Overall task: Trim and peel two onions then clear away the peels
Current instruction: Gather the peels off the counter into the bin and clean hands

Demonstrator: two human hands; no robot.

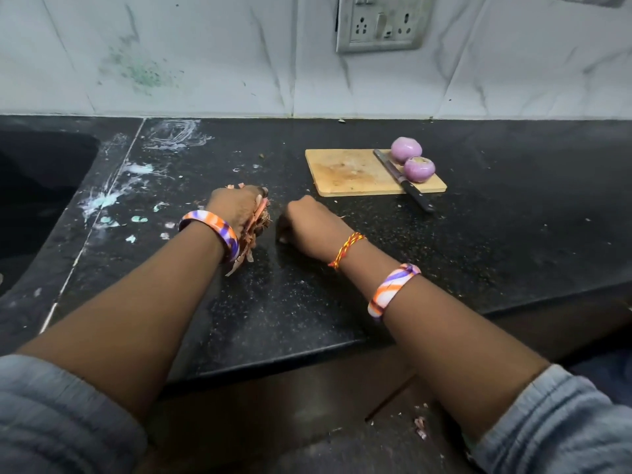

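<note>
Wall socket point(381, 22) on marble backsplash point(205, 56); dark sink point(37, 172) at left

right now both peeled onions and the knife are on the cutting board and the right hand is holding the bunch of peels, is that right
Not quite: it is the left hand that grips the bunch of onion peels, as the head view shows. The right hand rests on the counter, its fingers curled under and out of sight. The rest stands: both peeled onions and the knife are on the cutting board.
</note>
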